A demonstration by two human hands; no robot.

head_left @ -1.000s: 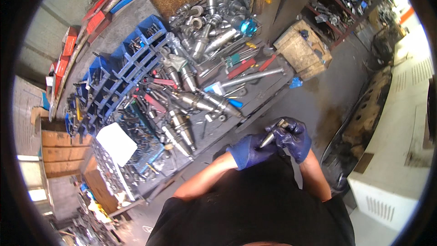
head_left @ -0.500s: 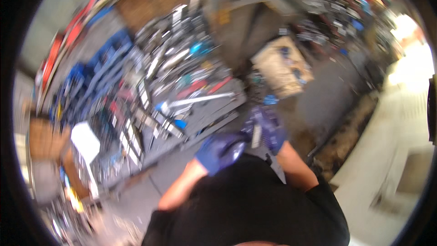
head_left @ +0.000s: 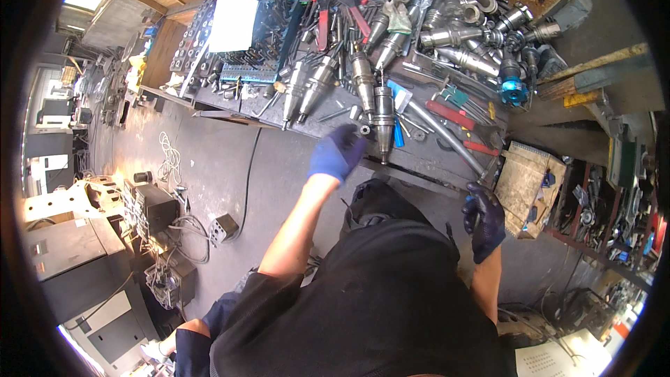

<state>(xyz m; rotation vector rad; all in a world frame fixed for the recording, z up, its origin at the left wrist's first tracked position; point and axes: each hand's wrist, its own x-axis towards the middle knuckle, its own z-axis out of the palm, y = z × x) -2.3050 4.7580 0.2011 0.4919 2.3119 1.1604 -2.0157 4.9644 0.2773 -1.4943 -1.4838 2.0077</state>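
Your hands have parted: left hand (head_left: 339, 152) beside a small metal ring (head_left: 365, 130) near the counter's (head_left: 427, 156) front edge, right hand (head_left: 484, 218) by its right corner. Whether either holds anything is unclear.

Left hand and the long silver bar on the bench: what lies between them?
In the head view, a tapered metal tool holder lies between the left hand and the long silver bar, then a blue strip and small loose parts.
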